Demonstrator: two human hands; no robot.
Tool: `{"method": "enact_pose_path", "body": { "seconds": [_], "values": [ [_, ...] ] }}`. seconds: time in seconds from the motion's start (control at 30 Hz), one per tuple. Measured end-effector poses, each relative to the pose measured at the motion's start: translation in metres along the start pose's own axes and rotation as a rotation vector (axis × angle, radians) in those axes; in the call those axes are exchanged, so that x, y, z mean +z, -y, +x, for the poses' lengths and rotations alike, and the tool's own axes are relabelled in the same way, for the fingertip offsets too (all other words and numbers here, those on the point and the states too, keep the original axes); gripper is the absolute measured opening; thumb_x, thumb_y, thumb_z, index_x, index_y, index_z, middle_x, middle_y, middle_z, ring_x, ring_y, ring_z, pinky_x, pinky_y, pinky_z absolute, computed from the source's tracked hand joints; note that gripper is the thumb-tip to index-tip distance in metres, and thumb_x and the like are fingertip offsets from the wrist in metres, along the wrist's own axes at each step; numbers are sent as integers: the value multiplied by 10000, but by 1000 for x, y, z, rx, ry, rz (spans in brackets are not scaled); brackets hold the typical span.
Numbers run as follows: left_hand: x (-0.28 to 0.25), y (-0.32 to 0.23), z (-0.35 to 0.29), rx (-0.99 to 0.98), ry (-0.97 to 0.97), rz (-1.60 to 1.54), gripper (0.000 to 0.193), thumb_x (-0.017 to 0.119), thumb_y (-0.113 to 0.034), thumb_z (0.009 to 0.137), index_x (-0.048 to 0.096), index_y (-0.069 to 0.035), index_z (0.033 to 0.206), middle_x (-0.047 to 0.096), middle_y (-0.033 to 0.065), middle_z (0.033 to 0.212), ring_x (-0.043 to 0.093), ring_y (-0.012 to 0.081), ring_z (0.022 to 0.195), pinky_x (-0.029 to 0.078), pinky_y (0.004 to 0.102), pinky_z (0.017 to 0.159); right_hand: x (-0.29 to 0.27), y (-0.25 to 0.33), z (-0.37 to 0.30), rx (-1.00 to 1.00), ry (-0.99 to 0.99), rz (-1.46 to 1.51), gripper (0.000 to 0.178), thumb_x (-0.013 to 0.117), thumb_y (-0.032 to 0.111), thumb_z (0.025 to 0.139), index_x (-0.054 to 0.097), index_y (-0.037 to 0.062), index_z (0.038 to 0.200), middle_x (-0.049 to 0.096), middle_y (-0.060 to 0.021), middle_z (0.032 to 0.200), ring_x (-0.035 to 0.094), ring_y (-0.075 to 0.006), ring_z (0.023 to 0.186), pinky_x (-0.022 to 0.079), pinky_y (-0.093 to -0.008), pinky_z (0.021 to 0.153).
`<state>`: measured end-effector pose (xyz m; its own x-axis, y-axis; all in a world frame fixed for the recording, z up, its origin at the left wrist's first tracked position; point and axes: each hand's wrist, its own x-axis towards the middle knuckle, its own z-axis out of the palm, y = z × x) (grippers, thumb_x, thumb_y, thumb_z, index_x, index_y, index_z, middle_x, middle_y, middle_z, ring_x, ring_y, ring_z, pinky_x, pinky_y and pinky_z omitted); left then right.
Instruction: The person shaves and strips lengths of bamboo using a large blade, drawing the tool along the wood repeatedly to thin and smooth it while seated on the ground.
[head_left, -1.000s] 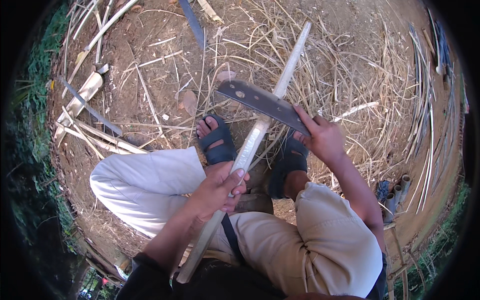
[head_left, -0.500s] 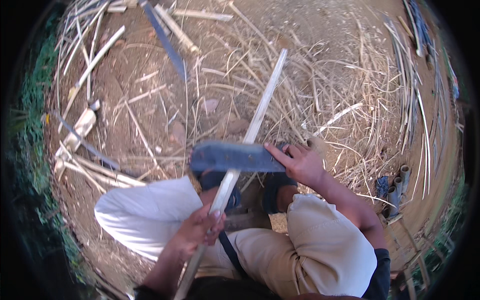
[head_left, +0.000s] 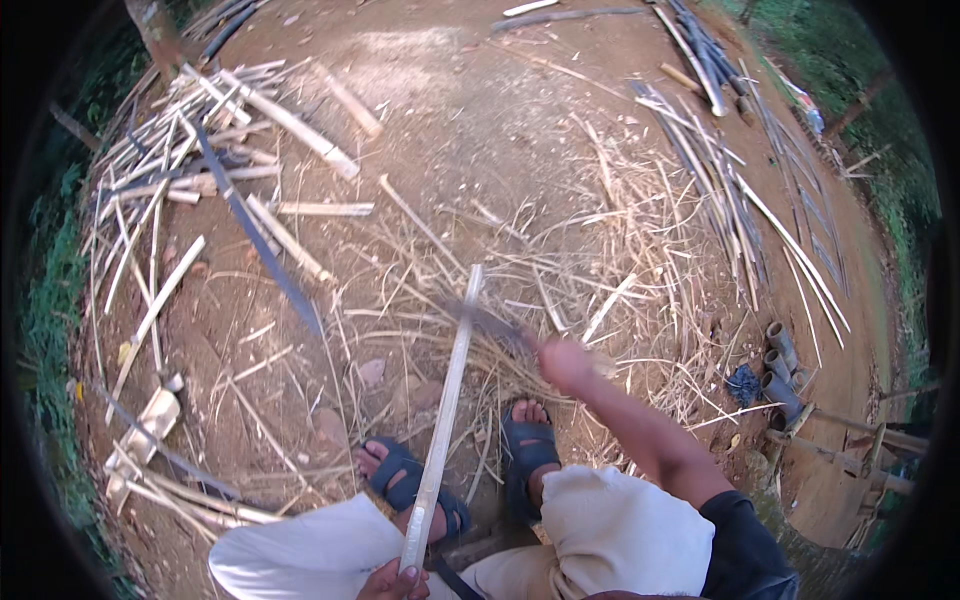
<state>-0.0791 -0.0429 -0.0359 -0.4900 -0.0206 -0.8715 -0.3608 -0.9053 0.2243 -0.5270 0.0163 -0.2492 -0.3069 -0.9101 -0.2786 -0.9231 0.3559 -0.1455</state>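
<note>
My left hand (head_left: 395, 582) is closed round the near end of a long, pale bamboo strip (head_left: 441, 430) at the lower edge. The strip slants away from me between my sandalled feet, its far end over the shavings. My right hand (head_left: 566, 367), smeared by motion, grips a dark broad-bladed knife (head_left: 500, 325). Its blade, also blurred, lies across the strip near the far end; I cannot tell whether they touch. The knife's handle is hidden in my fist.
Curled shavings (head_left: 640, 230) cover the ground ahead and right. A pile of split pieces (head_left: 170, 180) and a long dark strip (head_left: 255, 225) lie left. Long strips (head_left: 710, 190) lie right, above short hollow tubes (head_left: 782, 375) beside a dark crumpled cloth (head_left: 743, 384).
The knife has gone from over my feet to the strip's far end, turning from flat-on to nearly edge-on. My left hand and the strip sit lower in view, which now takes in more ground ahead.
</note>
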Motion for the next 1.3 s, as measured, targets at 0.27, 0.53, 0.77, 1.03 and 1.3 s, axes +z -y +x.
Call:
{"method": "enact_pose_path", "body": {
  "seconds": [0.27,0.53,0.77,1.03,1.3],
  "values": [
    [-4,19,-1,-67,-64,-27,267,570,-318,1000,524,-59,1042,453,-1,694,403,81,502,310,215,429,-50,95,-68,-526,-57,16,786,674,279,815,324,266,1518,623,-124,830,647,-281,684,498,-431,553],
    [3,21,-3,-67,-78,28,279,549,-346,1012,528,-71,1055,449,-9,721,354,53,506,285,212,441,-8,39,-23,-158,20,171,766,658,204,818,329,282,1506,617,-90,774,652,-284,622,527,-433,547],
    [3,34,-15,-104,-94,-44,268,544,-329,1015,531,-67,1069,447,-15,703,345,55,482,279,216,433,-22,38,-7,-292,5,-102,664,598,162,876,358,255,1488,659,-133,852,663,-279,636,549,-437,590],
    [-13,40,-20,-89,-73,-48,278,563,-328,1009,539,-59,1075,450,-14,689,357,51,484,287,214,439,-22,55,-17,-310,70,95,629,620,175,863,429,238,1459,650,-147,814,671,-307,681,559,-444,634],
    [-18,39,-14,-62,-82,57,296,548,-340,1012,530,-48,1051,440,-13,646,359,59,471,283,229,430,19,13,10,-17,-16,80,749,674,214,791,400,298,1482,618,-100,770,669,-260,674,526,-443,618]
  ]
}}
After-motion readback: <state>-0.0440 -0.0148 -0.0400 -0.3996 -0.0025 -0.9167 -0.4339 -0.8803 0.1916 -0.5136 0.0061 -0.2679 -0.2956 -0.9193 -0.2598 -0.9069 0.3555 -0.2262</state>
